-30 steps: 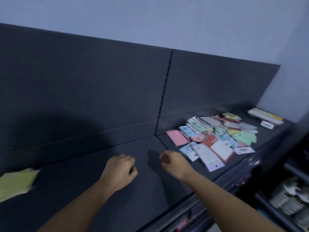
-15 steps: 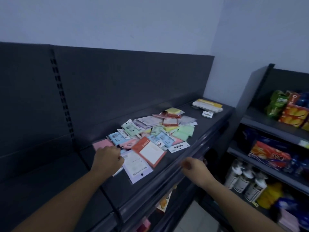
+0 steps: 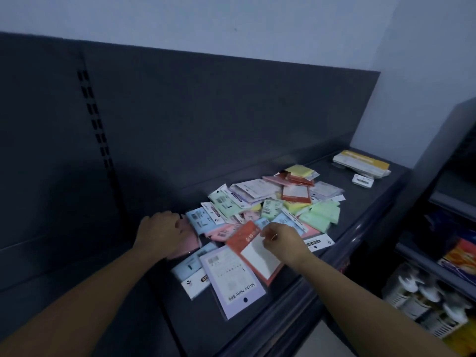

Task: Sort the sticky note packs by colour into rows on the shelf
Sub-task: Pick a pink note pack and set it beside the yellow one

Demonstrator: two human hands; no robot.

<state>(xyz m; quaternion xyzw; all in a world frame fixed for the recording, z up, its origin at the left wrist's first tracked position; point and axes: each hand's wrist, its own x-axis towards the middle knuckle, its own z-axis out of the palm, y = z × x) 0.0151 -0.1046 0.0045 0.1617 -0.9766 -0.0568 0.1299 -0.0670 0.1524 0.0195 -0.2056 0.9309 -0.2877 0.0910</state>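
Left hand (image 3: 164,234) curls over flat pink sticky-note pack (image 3: 192,240), nine o'clock of pile (image 3: 257,193); right hand (image 3: 282,242) pinches orange-bordered pack (image 3: 246,237); I'd lift singly.

White bottles (image 3: 417,292) low in a side rack (image 3: 450,205) at right, orange packets (image 3: 461,256) above; pale wall (image 3: 231,21) behind.

We find bare shelf (image 3: 77,292) across the lower left of the frame, and a narrower bare strip at centre right between the pile of sticky note packs (image 3: 270,202) and the yellow-topped stack (image 3: 360,163). The pile fills the middle from near the dark back panel (image 3: 206,119) to the front edge, with the left hand (image 3: 164,234) and right hand (image 3: 283,240) over its near side; a second shelving unit (image 3: 438,163) closes the right edge.
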